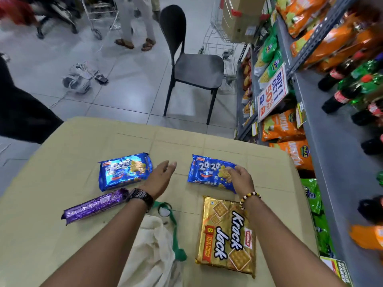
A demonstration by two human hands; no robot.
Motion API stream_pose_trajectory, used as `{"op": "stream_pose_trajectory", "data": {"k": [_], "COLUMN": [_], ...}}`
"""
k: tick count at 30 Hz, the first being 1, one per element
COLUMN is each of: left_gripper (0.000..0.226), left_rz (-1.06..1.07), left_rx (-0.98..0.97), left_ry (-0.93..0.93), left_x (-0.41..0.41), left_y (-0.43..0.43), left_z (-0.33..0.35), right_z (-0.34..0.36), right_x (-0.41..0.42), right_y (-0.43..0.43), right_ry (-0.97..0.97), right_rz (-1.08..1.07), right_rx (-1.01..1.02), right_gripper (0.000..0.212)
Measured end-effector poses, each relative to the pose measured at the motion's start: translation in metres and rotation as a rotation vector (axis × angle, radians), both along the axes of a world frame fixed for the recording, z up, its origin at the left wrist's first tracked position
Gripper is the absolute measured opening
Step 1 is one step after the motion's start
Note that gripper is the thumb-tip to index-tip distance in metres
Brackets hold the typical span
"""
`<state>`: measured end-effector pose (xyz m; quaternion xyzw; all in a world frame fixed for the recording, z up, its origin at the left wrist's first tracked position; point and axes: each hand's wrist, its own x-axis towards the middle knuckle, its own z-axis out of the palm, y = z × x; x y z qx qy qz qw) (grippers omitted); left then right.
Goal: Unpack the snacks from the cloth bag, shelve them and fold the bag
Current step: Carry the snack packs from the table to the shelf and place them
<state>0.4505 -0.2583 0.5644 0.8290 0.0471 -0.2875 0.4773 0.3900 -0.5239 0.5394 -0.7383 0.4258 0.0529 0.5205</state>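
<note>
Two blue 20-20 biscuit packs lie on the beige table [62,172]: one at left [124,171], one at right [209,172]. My right hand [240,178] rests on the right blue pack's near end, fingers curled over it. My left hand [159,178] hovers flat and open between the two blue packs, touching neither. A purple biscuit roll [93,206] lies at the left by my left wrist. A gold Krack Jack pack [227,235] lies under my right forearm. The cream cloth bag [153,249] with green handles lies crumpled near me, between my arms.
Grey store shelves [323,129] run along the right, with orange and green snack bags and soft-drink bottles. A black chair [192,65] stands beyond the table. A person's legs, wire trolleys and a white bundle are on the tiled floor further back.
</note>
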Motion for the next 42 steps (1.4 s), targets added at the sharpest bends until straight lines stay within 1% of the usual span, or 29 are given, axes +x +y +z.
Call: {"op": "stream_pose_trajectory", "data": {"k": [2,4,7,10,12,13,14,15,16,17,19,20,22,24,25,28,30,32,34,36,38,40,42], "left_gripper": [0.068,0.067,0.042,0.057,0.059,0.059,0.058,0.056,0.055,0.054,0.053,0.051,0.048,0.053,0.056,0.06,0.06,0.058,0.053,0.049,0.047,0.047,0.049], "left_rz": [-0.03,-0.01,0.016,-0.017,0.014,0.024,0.027,0.017,0.018,0.035,0.055,0.059,0.093,0.149,0.165,0.259,0.282,0.308,0.36,0.387,0.425,0.441,0.44], "left_rx": [-0.042,-0.103,-0.179,-0.198,-0.193,-0.185,-0.186,-0.187,-0.192,-0.207,-0.22,-0.215,-0.215,-0.212,-0.194,-0.163,-0.147,-0.126,-0.124,-0.135,-0.149,-0.15,-0.146], "left_ry": [0.066,0.188,0.313,0.365,0.363,0.363,0.364,0.359,0.353,0.34,0.312,0.287,0.248,0.213,0.205,0.195,0.179,0.172,0.167,0.157,0.154,0.157,0.153], "left_x": [0.009,0.016,0.022,0.024,0.026,0.026,0.026,0.025,0.025,0.024,0.025,0.026,0.029,0.033,0.035,0.041,0.045,0.048,0.049,0.047,0.046,0.045,0.045], "left_y": [-0.02,-0.045,-0.074,-0.092,-0.097,-0.099,-0.1,-0.1,-0.098,-0.094,-0.082,-0.073,-0.054,-0.024,-0.008,0.04,0.074,0.103,0.128,0.146,0.159,0.168,0.177], "left_z": [-0.005,-0.012,-0.023,-0.032,-0.037,-0.038,-0.036,-0.035,-0.032,-0.027,-0.019,-0.013,-0.002,0.003,0.005,0.003,0.004,0.003,0.003,0.006,0.005,0.002,-0.002], "right_z": [-0.006,-0.016,-0.031,-0.041,-0.043,-0.045,-0.046,-0.044,-0.043,-0.038,-0.031,-0.025,-0.02,-0.014,-0.013,0.011,0.019,0.02,0.015,0.017,0.022,0.022,0.02], "right_x": [0.001,0.004,0.006,0.007,0.011,0.012,0.013,0.014,0.015,0.016,0.021,0.024,0.034,0.048,0.055,0.071,0.082,0.091,0.098,0.102,0.105,0.108,0.111], "right_y": [-0.007,-0.015,-0.025,-0.03,-0.03,-0.029,-0.029,-0.026,-0.025,-0.02,-0.013,-0.006,0.008,0.03,0.043,0.09,0.123,0.15,0.172,0.192,0.209,0.219,0.228], "right_ry": [0.011,0.029,0.065,0.09,0.075,0.067,0.052,0.038,0.014,-0.002,-0.035,-0.058,-0.088,-0.12,-0.139,-0.145,-0.161,-0.161,-0.148,-0.139,-0.141,-0.129,-0.121], "right_rz": [-0.018,-0.021,-0.046,-0.065,-0.025,-0.008,-0.009,-0.006,-0.006,-0.006,-0.031,-0.031,0.009,0.079,0.114,0.176,0.197,0.239,0.301,0.354,0.364,0.341,0.379], "right_rx": [0.014,0.047,0.098,0.091,0.094,0.115,0.139,0.154,0.166,0.181,0.215,0.238,0.27,0.272,0.273,0.266,0.291,0.303,0.295,0.296,0.284,0.274,0.253], "right_gripper": [0.04,0.033,0.036,0.037,0.028,0.04,0.057,0.065,0.064,0.056,0.031,0.025,0.031,0.033,0.038,0.03,0.04,0.04,0.036,0.027,0.021,0.03,0.038]}}
